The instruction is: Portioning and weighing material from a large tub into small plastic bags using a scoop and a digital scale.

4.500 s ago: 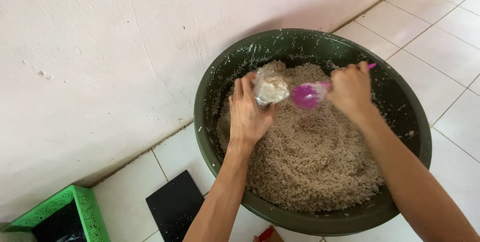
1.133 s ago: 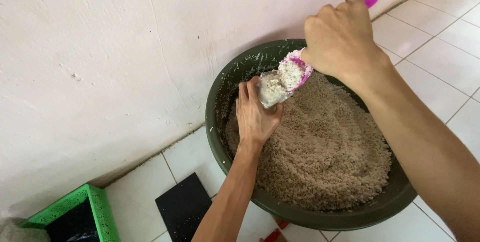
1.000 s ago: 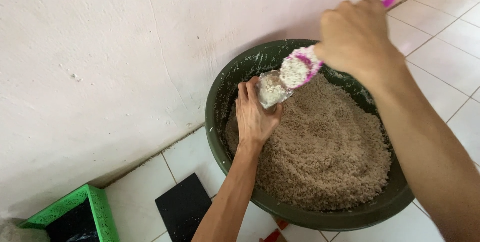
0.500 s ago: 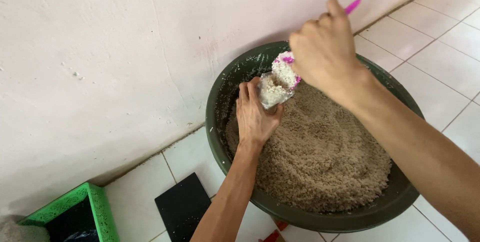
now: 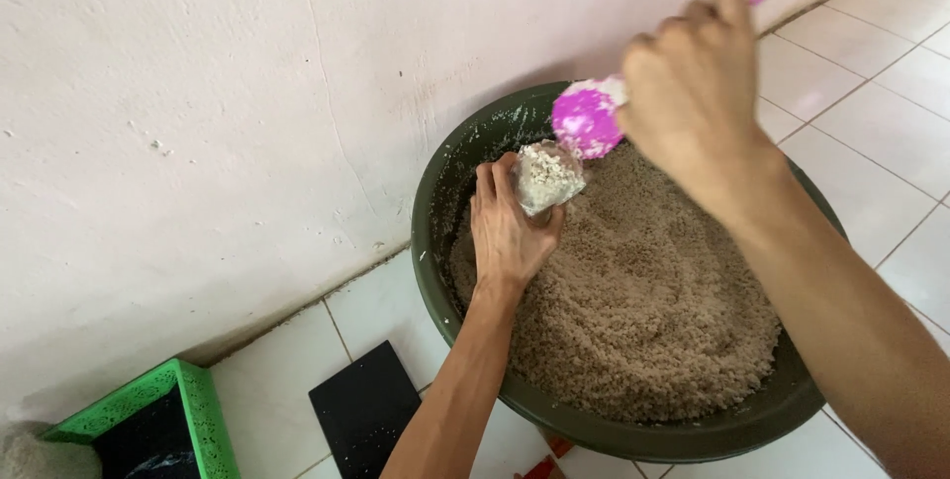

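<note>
My left hand (image 5: 510, 232) has its grip closed around a small clear plastic bag (image 5: 547, 175), mouth up, partly filled with pale grain mix. The bag sits just above my thumb and fingers, resting on the grain at the wall side of the basin.

My right hand (image 5: 693, 93) has its grip closed on the thin pink handle of a round pink plastic scoop (image 5: 586, 121). The scoop bowl is just left of the grip, tipped, and just above and beside the bag mouth; can't tell if they touch. White residue is smeared on the scoop's outside.

The big round dark green plastic basin (image 5: 447, 167) is filled well up with brownish-beige granular mix (image 5: 653, 311), surface uneven. It sits on the white tiled floor (image 5: 851, 53) against the pinkish-white wall (image 5: 198, 123).

Below my left forearm: a flat black square plate (image 5: 364, 410) on the tiles. Farther left, a green slotted plastic crate (image 5: 148, 430) with a dark inside.

Versus half a second ago: the scoop was heaped with white grain right over the bag; now its rounded back faces up and my right hand is higher. The left hand and bag haven't shifted.
</note>
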